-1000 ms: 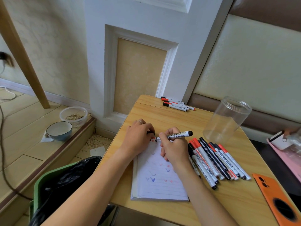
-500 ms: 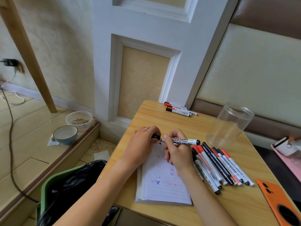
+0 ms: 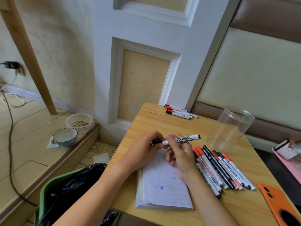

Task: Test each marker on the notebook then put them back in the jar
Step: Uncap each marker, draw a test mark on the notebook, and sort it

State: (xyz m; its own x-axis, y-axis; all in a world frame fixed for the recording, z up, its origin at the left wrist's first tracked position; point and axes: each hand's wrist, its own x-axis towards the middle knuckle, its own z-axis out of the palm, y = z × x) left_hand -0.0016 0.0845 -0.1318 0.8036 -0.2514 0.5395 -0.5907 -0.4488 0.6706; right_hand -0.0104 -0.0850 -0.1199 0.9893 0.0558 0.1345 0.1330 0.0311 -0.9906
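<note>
The black cap has slid off the white whiteboard marker (image 3: 184,138), left hand (image 3: 146,145) pinching cap, right hand (image 3: 180,154) gripping barrel; exposed tip could smudge fingers.

The held marker (image 3: 184,139) shows the letters "EBOARD". One marker in the pile on the right (image 3: 228,171) reads "WHITEBOARD MARKER".

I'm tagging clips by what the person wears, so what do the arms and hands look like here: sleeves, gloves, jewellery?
Both forearms are bare as far as the frame shows, with no sleeves or gloves. The left hand wears a thin, pale ring on one finger. The right hand shows no ring, watch or band on the parts in view.
</note>
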